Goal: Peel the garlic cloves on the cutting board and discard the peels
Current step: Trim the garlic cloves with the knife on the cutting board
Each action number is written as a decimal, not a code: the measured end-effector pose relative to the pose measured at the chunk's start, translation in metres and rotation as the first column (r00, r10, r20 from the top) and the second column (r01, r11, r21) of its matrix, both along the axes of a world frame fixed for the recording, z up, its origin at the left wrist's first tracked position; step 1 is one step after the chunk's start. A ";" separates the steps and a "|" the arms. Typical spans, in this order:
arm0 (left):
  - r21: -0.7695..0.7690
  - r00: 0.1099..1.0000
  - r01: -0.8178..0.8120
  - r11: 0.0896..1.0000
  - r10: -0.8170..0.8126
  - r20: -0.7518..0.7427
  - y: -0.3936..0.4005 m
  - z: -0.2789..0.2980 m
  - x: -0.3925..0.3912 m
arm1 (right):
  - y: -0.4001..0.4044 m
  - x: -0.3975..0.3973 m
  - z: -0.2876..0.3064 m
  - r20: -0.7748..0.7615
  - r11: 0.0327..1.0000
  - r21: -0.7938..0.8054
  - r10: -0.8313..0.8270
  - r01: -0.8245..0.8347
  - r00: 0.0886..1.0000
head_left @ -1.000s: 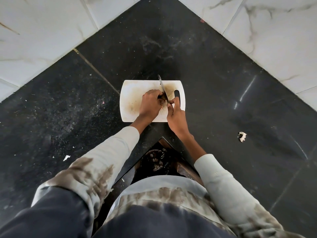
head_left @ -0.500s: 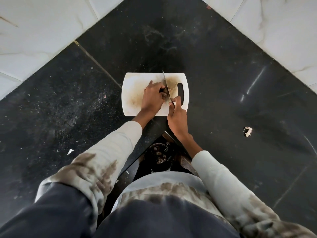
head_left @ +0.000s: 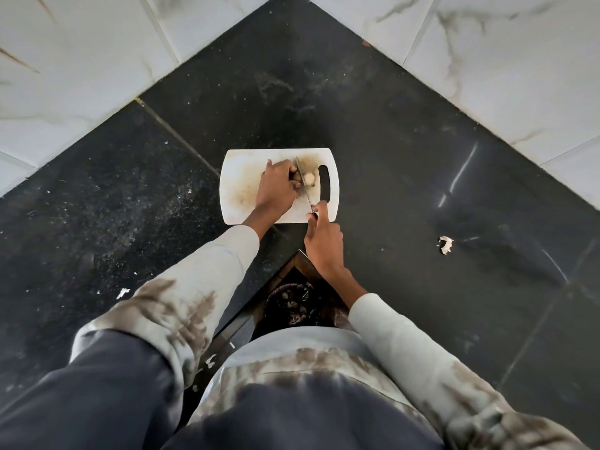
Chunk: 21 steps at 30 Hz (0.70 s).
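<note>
A stained white cutting board [head_left: 242, 170] lies on the black counter corner. A pale garlic clove [head_left: 309, 178] rests on it beside the handle slot. My left hand [head_left: 276, 190] is closed on the garlic's left part, which its fingers mostly hide. My right hand [head_left: 324, 243] grips the handle of a knife [head_left: 303, 186] at the board's near edge. The thin blade runs away from me and stands between my left fingers and the pale clove.
A scrap of garlic peel [head_left: 445, 245] lies on the black counter [head_left: 406, 157] to the right. A dark bin holding peels [head_left: 292, 305] sits on the floor below the counter corner. White marble-tiled walls [head_left: 81, 60] close in on both sides.
My right hand has drawn back toward me off the board, and the blade now sits beside an exposed pale clove. My left hand holds its place on the board.
</note>
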State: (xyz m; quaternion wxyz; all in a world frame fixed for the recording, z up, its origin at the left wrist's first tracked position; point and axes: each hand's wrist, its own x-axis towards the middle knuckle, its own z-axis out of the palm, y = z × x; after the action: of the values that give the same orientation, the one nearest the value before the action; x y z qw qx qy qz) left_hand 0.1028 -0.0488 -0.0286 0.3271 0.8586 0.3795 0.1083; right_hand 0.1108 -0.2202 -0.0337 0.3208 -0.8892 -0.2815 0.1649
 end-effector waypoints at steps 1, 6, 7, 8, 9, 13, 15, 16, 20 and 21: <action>-0.006 1.000 0.014 1.000 -0.014 0.000 -0.001 0.004 0.000 | 0.000 0.002 0.001 -0.010 1.000 0.024 -0.004 0.004 1.000; 0.057 0.998 0.024 0.998 -0.021 -0.053 -0.003 0.015 -0.002 | -0.007 0.014 0.011 -0.230 0.973 0.209 -0.049 0.099 0.972; 0.090 0.996 0.026 0.996 -0.018 -0.085 -0.002 0.013 -0.004 | -0.006 0.018 0.012 -0.272 0.961 0.237 -0.076 0.144 0.959; 0.121 0.993 0.028 0.992 -0.014 -0.115 -0.002 0.011 -0.004 | -0.004 0.023 0.013 -0.305 0.950 0.251 -0.105 0.187 0.947; 0.157 0.990 0.027 0.987 -0.004 -0.143 -0.003 0.010 -0.005 | -0.003 0.027 0.015 -0.338 0.940 0.262 -0.125 0.221 0.933; 0.231 0.974 0.006 0.973 0.047 -0.223 -0.004 0.006 -0.007 | 0.001 0.035 0.016 -0.398 0.926 0.269 -0.144 0.265 0.906; 0.234 0.966 -0.017 0.972 0.076 -0.249 -0.002 0.006 -0.009 | 0.002 0.033 0.017 -0.401 0.931 0.264 -0.130 0.250 0.907; 0.238 0.962 -0.026 0.971 0.089 -0.258 -0.001 0.007 -0.009 | 0.003 0.032 0.017 -0.401 0.935 0.259 -0.123 0.241 0.908; 0.209 0.982 -0.042 0.977 0.079 -0.173 0.004 0.014 -0.006 | 0.006 0.032 0.020 -0.400 0.953 0.225 -0.101 0.204 0.911; 0.190 0.989 -0.012 0.982 0.039 -0.142 0.007 0.018 -0.006 | 0.007 0.032 0.021 -0.403 0.955 0.220 -0.098 0.200 0.910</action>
State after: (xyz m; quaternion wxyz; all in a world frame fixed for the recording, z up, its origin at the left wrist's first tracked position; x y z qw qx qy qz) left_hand 0.0969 -0.0416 -0.0107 0.2146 0.8864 0.4012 0.0852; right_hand 0.1424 -0.2130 -0.0129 0.4941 -0.8089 -0.1620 0.2744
